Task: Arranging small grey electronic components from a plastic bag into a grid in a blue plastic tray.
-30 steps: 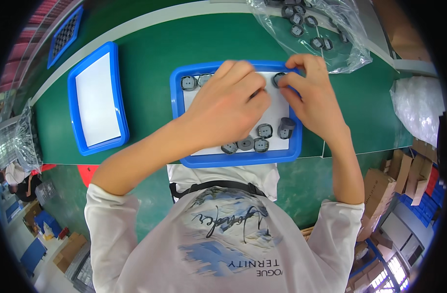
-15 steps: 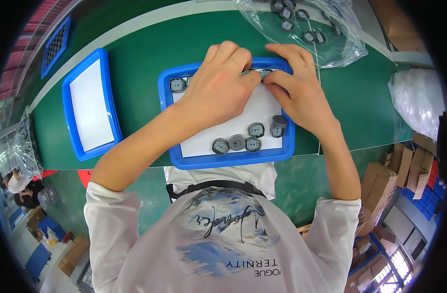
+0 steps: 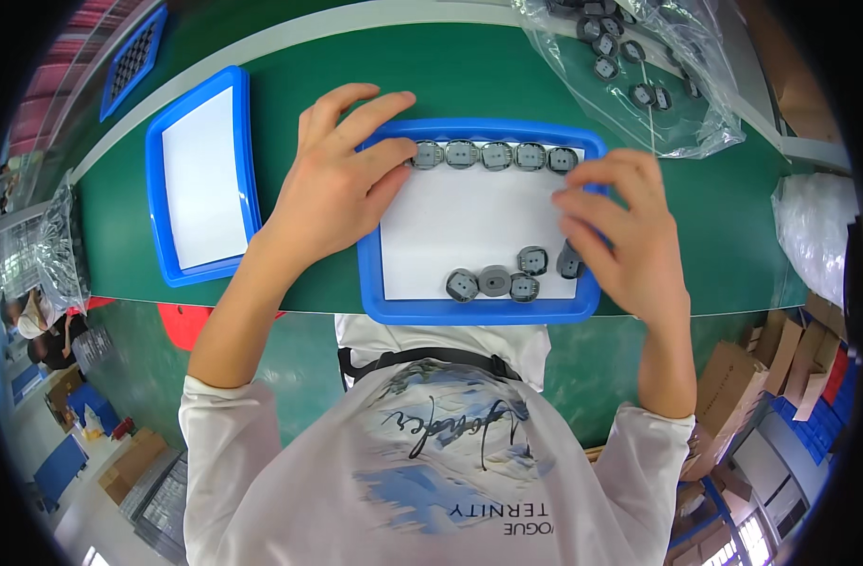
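Ten grey parts (image 3: 496, 155) showed in the blue tray (image 3: 431, 311), on the white sheet (image 3: 469, 212) that lined its floor. Five of them formed a straight row along the far wall, each just beside the next. The other five lay at the near right: three side by side along the near wall, one just beyond the right end of these three, and one at the right wall, partly covered by the right hand.

The left hand (image 3: 342, 179) was positioned over the far left corner of the tray. Its fingers were spread and the thumb was apart from the index finger. The index fingertip was at the left end of the visible row; whether it touched or gripped a part could not be told. The right hand (image 3: 625, 222) was positioned over the right wall. Its fingers were half curled, with a gap between index finger and thumb, and no part was visible in its grasp. Its fingertips were just beside the right end of the row; contact could not be confirmed.

The tray rested at the near edge of the green bench (image 3: 356, 61). A clear bag (image 3: 696, 127) with more grey parts lay at the far right. To the left stood stacked trays (image 3: 160, 189), the top one sheet-lined. A filled tray (image 3: 130, 90) was at the far left. Cartons (image 3: 729, 387) stood on the right, beyond the bench.
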A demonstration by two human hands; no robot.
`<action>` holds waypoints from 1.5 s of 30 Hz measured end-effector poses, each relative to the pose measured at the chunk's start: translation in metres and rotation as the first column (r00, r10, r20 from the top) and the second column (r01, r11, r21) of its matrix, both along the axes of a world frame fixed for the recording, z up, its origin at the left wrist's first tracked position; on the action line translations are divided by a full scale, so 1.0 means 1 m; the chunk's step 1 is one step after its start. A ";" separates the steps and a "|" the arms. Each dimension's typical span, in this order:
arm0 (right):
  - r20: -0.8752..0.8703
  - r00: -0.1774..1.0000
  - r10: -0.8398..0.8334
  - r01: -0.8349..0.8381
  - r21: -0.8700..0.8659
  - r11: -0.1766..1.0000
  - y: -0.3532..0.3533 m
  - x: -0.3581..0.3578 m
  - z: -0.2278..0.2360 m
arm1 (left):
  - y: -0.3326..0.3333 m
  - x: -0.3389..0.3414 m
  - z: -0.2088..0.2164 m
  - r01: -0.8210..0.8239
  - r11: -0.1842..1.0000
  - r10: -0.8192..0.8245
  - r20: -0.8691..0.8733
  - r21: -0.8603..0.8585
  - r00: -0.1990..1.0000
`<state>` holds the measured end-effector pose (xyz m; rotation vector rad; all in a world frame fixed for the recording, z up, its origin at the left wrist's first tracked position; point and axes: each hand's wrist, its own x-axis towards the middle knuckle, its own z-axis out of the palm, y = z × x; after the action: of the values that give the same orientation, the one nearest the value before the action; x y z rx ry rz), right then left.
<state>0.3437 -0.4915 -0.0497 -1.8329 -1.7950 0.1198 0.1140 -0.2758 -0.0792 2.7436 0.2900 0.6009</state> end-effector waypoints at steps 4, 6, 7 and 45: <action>-0.054 0.992 0.117 -0.126 -0.194 0.973 -0.009 -0.011 0.012 | 0.002 -0.003 -0.001 -0.021 1.000 0.021 -0.001 -0.011 1.000; -0.019 0.990 0.140 -0.140 -0.258 0.956 -0.010 -0.014 0.013 | 0.003 -0.003 -0.001 -0.025 0.999 0.025 0.004 -0.024 1.000; -0.010 0.985 0.170 -0.166 -0.278 0.946 -0.011 -0.015 0.010 | 0.003 -0.003 -0.003 -0.027 1.000 0.027 0.007 -0.014 1.000; 0.119 0.958 0.261 -0.247 -0.115 0.962 0.054 -0.054 -0.021 | -0.039 -0.033 -0.013 -0.108 0.994 0.109 0.100 -0.012 0.989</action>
<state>0.2900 -0.4370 -0.0704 -1.7022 -2.1502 0.1906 0.0811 -0.3148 -0.0921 2.6943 0.4187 0.7625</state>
